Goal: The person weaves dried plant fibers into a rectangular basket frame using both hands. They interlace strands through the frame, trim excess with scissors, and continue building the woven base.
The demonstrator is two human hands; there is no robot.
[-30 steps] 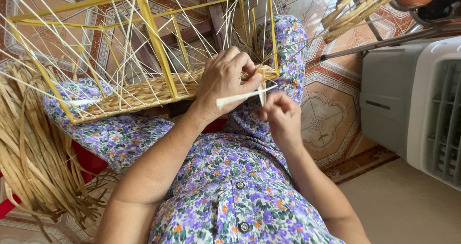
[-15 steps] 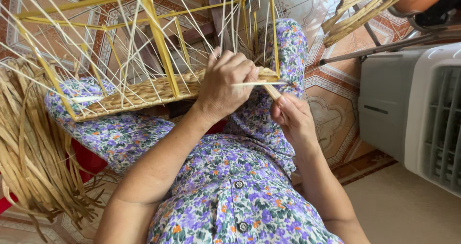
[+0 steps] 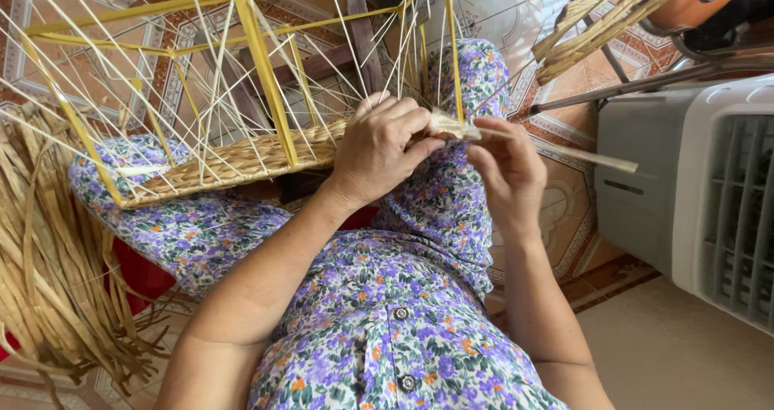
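my left hand [image 3: 383, 154] presses the coarse woven band [image 3: 234, 162] on the yellow frame [image 3: 262, 63]; right hand [image 3: 504, 168] pinches a flat pale strip [image 3: 576, 154] (long axis pointing right).

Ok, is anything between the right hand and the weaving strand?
Nothing visible: the right hand already pinches the pale strand beside the left hand, which grips the woven band at the yellow frame.
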